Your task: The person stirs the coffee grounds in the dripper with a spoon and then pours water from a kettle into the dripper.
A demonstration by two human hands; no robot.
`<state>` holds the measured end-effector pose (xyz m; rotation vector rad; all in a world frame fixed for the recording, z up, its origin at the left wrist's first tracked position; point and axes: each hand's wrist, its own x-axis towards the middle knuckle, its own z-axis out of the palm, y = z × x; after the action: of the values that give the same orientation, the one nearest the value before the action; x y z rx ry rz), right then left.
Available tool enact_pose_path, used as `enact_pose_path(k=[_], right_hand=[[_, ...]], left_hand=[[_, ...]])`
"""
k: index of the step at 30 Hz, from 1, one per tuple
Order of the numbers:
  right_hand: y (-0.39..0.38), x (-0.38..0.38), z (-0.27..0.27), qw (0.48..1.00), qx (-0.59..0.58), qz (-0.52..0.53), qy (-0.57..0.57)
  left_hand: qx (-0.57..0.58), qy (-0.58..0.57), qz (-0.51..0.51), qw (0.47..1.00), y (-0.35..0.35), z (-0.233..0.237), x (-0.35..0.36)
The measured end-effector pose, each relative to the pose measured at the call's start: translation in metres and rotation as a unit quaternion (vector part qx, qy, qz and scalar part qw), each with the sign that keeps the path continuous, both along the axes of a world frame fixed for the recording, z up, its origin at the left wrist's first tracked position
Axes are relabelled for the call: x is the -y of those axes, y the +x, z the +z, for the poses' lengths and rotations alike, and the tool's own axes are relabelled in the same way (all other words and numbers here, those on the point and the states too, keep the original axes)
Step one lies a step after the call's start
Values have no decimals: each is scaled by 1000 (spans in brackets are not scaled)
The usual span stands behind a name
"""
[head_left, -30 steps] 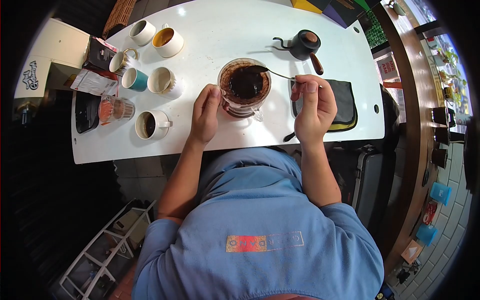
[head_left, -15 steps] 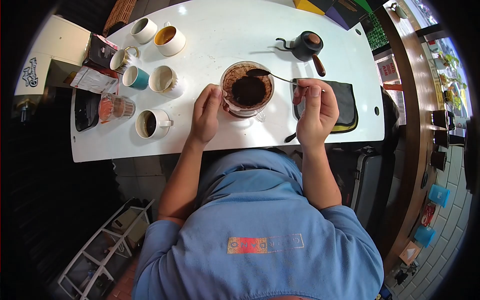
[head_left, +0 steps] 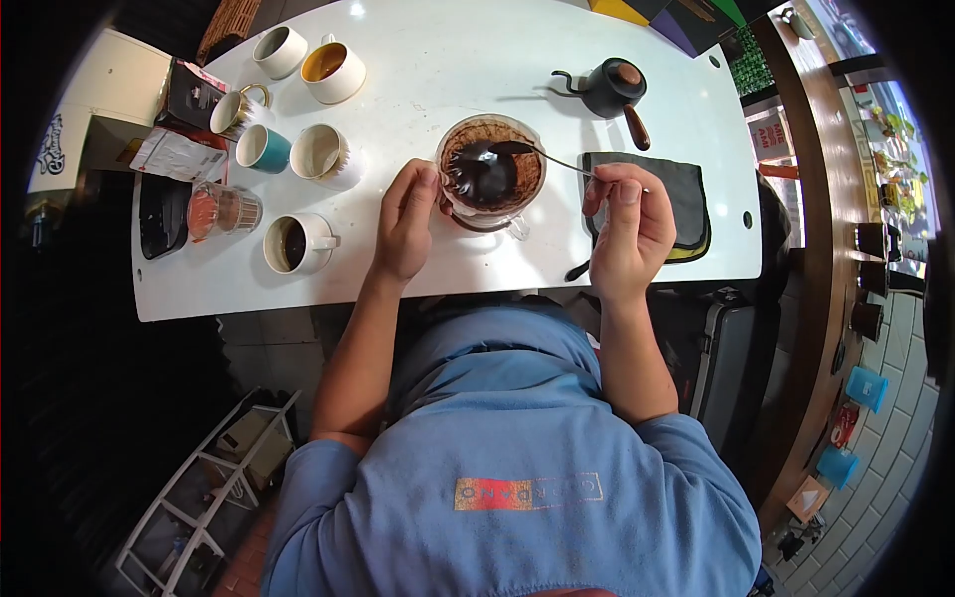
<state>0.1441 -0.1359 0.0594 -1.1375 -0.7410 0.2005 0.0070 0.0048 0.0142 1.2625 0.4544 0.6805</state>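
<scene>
My left hand [head_left: 406, 219] is closed on the left side of a glass coffee dripper [head_left: 539, 184]. Wet, dark coffee [head_left: 481, 181] lies inside, shiny on the left, with brown grounds clinging to the wall around it. In my right hand [head_left: 633, 224] a long-handled spoon [head_left: 567, 163] is pinched between thumb and fingers. Its dark bowl hangs over the upper right part of the dripper. Below the dripper, part of a clear glass vessel [head_left: 518, 229] shows at the lower right; the rest is hidden.
Several cups stand at the left, including a white mug [head_left: 298, 245] with dark liquid and a teal cup [head_left: 264, 148]. Nearby is a ribbed glass [head_left: 227, 209]. A black gooseneck kettle [head_left: 609, 90] stands at the back right, above a folded dark cloth [head_left: 676, 204] on the white table [head_left: 388, 284].
The coffee has shifted to the left inside the dripper and looks shinier. Both hands keep their holds; the spoon has barely moved. The whole view has shifted slightly.
</scene>
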Motion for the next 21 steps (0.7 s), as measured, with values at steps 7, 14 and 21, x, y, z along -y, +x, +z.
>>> enact_pose_path(k=[7, 14, 21], right_hand=[[1, 5, 3, 1000, 10, -2, -6], [3, 8, 5, 1000, 18, 3, -2], [5, 11, 7, 1000, 13, 9, 2]], left_hand=[[-7, 10, -11, 1000, -2, 0, 5], [9, 26, -3, 1000, 0, 0, 9], [27, 0, 9, 1000, 2, -9, 5]])
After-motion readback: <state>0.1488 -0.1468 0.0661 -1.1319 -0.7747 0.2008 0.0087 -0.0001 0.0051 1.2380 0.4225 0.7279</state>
